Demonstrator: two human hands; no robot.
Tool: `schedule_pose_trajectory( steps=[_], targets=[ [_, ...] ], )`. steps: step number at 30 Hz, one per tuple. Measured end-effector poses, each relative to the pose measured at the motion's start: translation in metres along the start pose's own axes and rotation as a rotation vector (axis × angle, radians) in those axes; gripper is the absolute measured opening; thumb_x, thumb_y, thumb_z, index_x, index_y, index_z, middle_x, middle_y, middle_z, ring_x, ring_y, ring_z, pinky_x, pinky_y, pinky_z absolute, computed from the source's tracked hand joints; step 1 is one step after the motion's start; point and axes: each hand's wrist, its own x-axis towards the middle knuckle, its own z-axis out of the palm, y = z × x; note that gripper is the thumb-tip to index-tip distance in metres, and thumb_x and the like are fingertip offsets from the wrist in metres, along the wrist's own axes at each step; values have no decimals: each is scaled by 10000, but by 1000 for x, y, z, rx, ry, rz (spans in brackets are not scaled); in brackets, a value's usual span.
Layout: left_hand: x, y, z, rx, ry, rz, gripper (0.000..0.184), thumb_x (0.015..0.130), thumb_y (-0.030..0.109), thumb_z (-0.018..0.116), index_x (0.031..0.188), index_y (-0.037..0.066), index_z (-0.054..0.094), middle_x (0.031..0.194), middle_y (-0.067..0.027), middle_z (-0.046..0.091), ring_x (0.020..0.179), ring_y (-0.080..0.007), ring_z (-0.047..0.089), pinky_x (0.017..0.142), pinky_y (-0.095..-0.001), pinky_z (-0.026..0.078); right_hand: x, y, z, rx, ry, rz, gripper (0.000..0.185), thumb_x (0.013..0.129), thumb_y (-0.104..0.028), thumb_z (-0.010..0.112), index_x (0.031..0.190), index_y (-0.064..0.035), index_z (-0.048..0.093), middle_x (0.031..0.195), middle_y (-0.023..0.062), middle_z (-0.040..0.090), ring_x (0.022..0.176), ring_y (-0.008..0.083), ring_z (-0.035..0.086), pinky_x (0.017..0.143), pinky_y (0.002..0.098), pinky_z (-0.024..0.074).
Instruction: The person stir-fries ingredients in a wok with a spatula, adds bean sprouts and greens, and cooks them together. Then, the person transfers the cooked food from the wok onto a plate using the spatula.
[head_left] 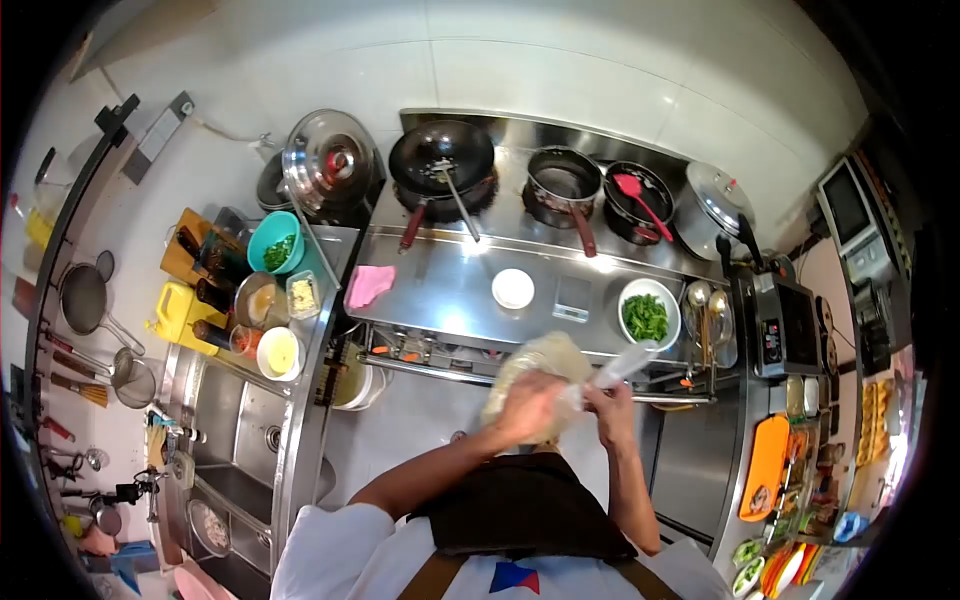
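Observation:
A clear plastic bag (548, 357) with pale yellowish contents hangs in front of the counter's edge; what is inside is too blurred to name. Over its near side lies my left hand (532, 402), fingers curled against the plastic toward the bag's neck and partly smeared by motion. My right hand (609, 402) is closed on the gathered loose end of the bag, which sticks up toward the right. Beyond the hands, on the steel counter (450, 285), stand a small white bowl (513, 289), a small scale (572, 298) and a white bowl of green leaves (628, 311).
A wok (442, 165), a saucepan (562, 178) and a frying pan (637, 200) with a red spatula sit on the stove. A pink cloth (371, 286) lies at the counter's left. The sink (235, 420) is on my left, an orange tray (765, 468) on my right.

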Motion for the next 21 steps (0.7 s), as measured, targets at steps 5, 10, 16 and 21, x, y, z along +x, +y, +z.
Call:
schedule_pose_trajectory(
  steps=[5,10,16,21],
  targets=[
    [-10,-116,-102,42,184,-121,427,735,-86,552,1088,96,707,1090,-141,714,1020,-338,669,1050,-454,467,91,-18,131,-311,-427,16,242,907,-141,696,1088,16,656,946,72,693,742,131,654,668,292,547],
    [7,-196,-154,14,214,-215,389,782,-83,534,1101,68,698,1129,-144,705,1124,-325,639,1066,-433,446,176,-32,221,-378,-337,-477,152,889,-145,720,914,-8,659,995,48,658,890,121,596,770,265,461],
    [6,-296,-173,-10,176,-449,366,863,-51,525,1177,60,676,1206,-154,679,1141,-337,633,1017,-382,470,257,-6,245,7,-462,-99,374,925,-158,647,1285,-70,605,1108,93,678,1059,184,622,878,311,488],
    [14,-305,-187,9,132,-457,411,880,-36,514,1231,117,662,1218,-183,661,1154,-384,613,990,-418,490,296,119,276,-666,-594,-592,345,885,-154,618,1217,-60,634,1084,156,679,999,293,653,822,382,520]
  ],
)
